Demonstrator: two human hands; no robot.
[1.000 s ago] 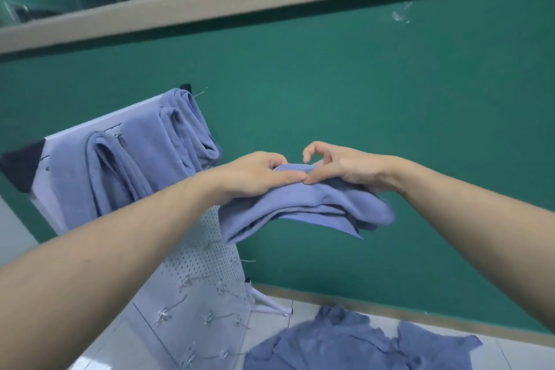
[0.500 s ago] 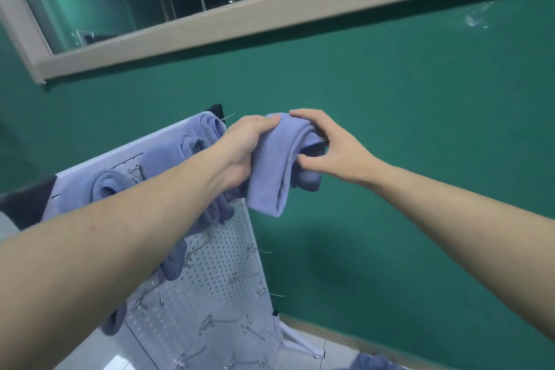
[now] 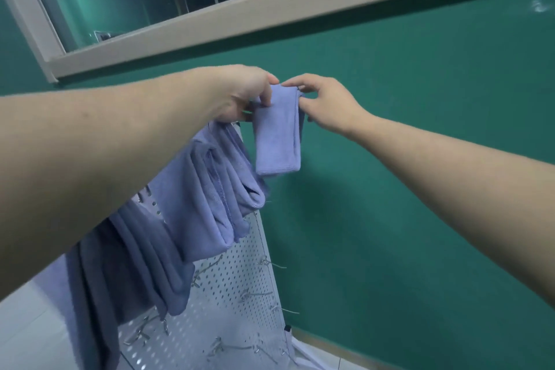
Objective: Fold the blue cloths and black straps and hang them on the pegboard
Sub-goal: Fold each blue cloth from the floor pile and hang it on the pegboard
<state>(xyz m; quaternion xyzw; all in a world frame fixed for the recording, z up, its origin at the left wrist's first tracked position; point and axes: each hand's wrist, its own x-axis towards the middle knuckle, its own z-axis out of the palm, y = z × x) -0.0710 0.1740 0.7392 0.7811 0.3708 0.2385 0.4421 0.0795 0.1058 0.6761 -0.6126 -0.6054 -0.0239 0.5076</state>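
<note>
A folded blue cloth (image 3: 277,135) hangs down in a narrow strip at the top right corner of the white pegboard (image 3: 240,294). My left hand (image 3: 243,96) pinches its upper left edge between thumb and fingers. My right hand (image 3: 327,102) pinches its upper right edge. Whether the cloth rests on a hook is hidden by my fingers. Left of it, two more folded blue cloths (image 3: 216,189) (image 3: 135,264) hang on the board, partly behind my left forearm. No black strap is visible.
Several bare metal hooks (image 3: 255,294) stick out of the pegboard's lower half. A green wall (image 3: 390,159) stands right behind the board, with a beige window ledge (image 3: 270,9) above. A strip of pale floor (image 3: 315,354) shows at the bottom.
Both hands have carried the folded cloth up and right to the board's top right corner, and it now hangs straight down. My view has tilted upward, so the floor cloths are out of sight.
</note>
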